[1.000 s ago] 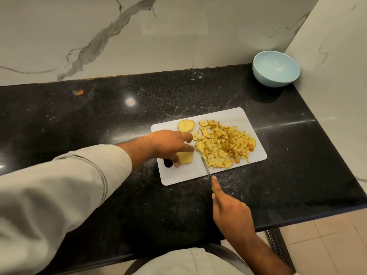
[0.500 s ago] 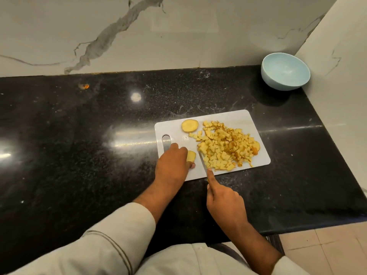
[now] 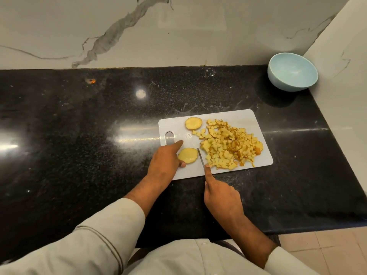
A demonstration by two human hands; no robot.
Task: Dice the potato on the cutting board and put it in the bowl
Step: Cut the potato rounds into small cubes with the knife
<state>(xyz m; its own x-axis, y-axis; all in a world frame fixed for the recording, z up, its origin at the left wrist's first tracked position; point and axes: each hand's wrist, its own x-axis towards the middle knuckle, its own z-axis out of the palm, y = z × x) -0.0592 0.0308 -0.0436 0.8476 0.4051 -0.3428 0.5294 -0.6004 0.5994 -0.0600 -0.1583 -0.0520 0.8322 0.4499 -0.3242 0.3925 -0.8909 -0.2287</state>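
Note:
A white cutting board lies on the black counter. A heap of diced potato covers its right half. One round potato slice lies at the board's far edge, and another slice lies flat near the front left. My left hand holds that near slice by its left edge, forefinger stretched out over the board. My right hand grips a knife, forefinger along its back, the blade just right of the slice. An empty light blue bowl stands at the far right corner.
The black stone counter runs wide to the left of the board. A marble wall rises behind, and a side wall bounds the right. An orange scrap lies far left. Tiled floor shows past the front edge.
My left arm has swung in from the left and now comes from below. The near slice, held up under my fingers before, now lies flat. The knife has moved forward beside it.

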